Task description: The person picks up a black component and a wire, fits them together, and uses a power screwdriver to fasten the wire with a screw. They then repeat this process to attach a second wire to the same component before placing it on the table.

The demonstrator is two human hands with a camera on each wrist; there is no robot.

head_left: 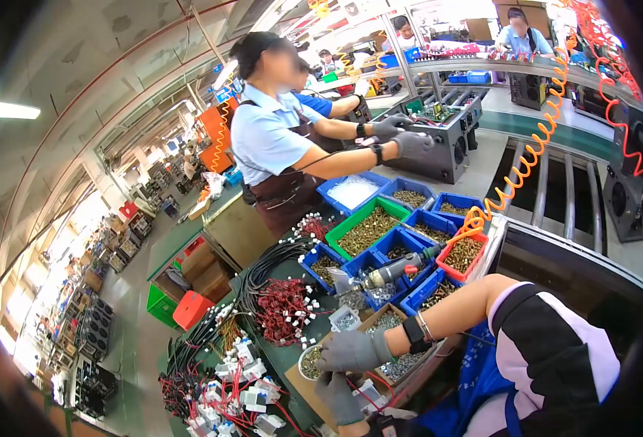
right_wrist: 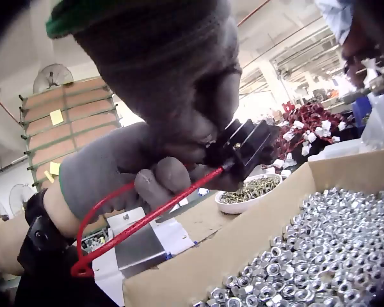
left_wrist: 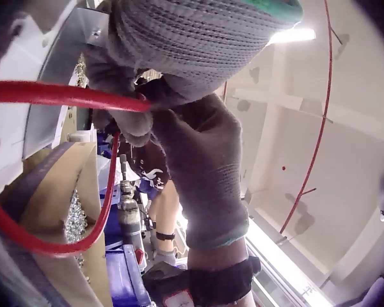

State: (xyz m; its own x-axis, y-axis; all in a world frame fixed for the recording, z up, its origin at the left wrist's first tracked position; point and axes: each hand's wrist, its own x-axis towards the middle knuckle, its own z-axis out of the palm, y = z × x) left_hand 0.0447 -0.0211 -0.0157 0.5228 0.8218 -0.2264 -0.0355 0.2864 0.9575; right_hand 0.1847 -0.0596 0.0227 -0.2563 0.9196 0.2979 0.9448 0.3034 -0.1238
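Both gloved hands meet above a cardboard box edge. My right hand [head_left: 354,351] [right_wrist: 166,70] pinches a black slatted part [right_wrist: 243,147], which has a red wire [right_wrist: 179,198] running into it. Just below it, my left hand [head_left: 339,399] [right_wrist: 109,167] has its fingers curled round the red wire. In the left wrist view the left hand [left_wrist: 179,48] and the right hand [left_wrist: 205,160] touch, and the thick red wire [left_wrist: 57,96] loops away from them. Under the left hand lies a white and grey metal piece [right_wrist: 141,249]. The fingertips partly hide the black part.
A box of nuts [right_wrist: 320,249] and a round bowl of small screws [right_wrist: 249,192] sit near the hands. Beyond are blue bins [head_left: 438,291], a green bin [head_left: 369,227], a power screwdriver [head_left: 394,271] and red wire bundles [head_left: 281,309]. A coworker [head_left: 277,131] stands further back.
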